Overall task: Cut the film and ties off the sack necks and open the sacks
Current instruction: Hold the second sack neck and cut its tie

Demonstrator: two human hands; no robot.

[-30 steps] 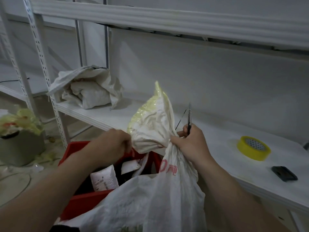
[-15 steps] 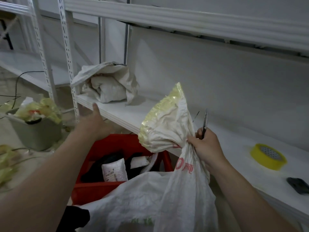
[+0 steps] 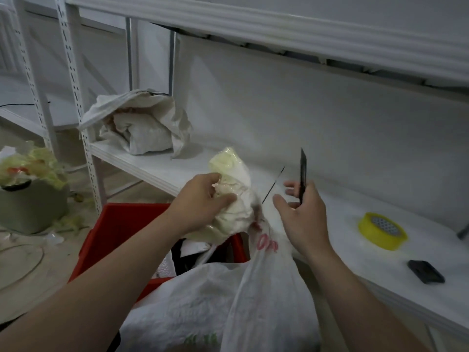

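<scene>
A white woven sack with red print stands low in the middle. Its bunched neck is wrapped in yellowish film. My left hand grips that wrapped neck from the left. My right hand is just right of the neck and apart from it. It holds a black utility knife upright, with the other fingers spread loosely. A thin black tie sticks out between the neck and my right hand.
A red crate with parcels sits behind the sack. On the white shelf lie an opened sack, a yellow tape roll and a dark object. A grey bin of film scraps stands on the floor at left.
My left hand came back from the shelf edge and took hold of the sack neck. My right hand let go of the neck and moved slightly right, still holding the knife.
</scene>
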